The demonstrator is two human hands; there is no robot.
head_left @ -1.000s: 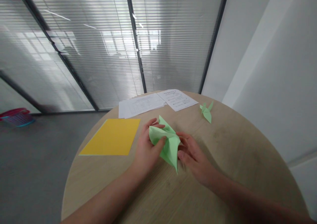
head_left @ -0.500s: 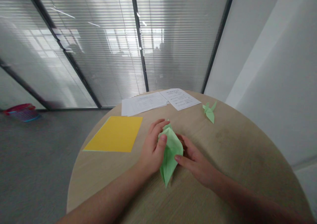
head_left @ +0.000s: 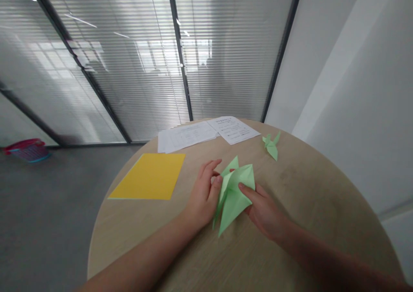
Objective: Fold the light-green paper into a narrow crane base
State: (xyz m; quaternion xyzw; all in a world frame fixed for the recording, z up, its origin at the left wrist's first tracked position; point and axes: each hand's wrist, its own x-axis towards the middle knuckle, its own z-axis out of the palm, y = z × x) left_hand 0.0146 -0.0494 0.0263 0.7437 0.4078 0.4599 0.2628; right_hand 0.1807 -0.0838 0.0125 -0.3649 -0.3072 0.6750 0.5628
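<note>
Right hand (head_left: 264, 213) pinches the light-green folded paper (head_left: 234, 203), lower centre; left hand (head_left: 204, 197) by its left edge, can't tell if gripping. I'd match edges before creasing.

We have bare arms: the left forearm (head_left: 151, 249) and the right forearm (head_left: 309, 246) each taper smoothly forward (deep shadow blurs the right one's lower end). Our left grip (head_left: 205, 195) and right grip (head_left: 266, 212) are bare human hands with slim, round-tipped fingers (head_left: 208, 169).
</note>
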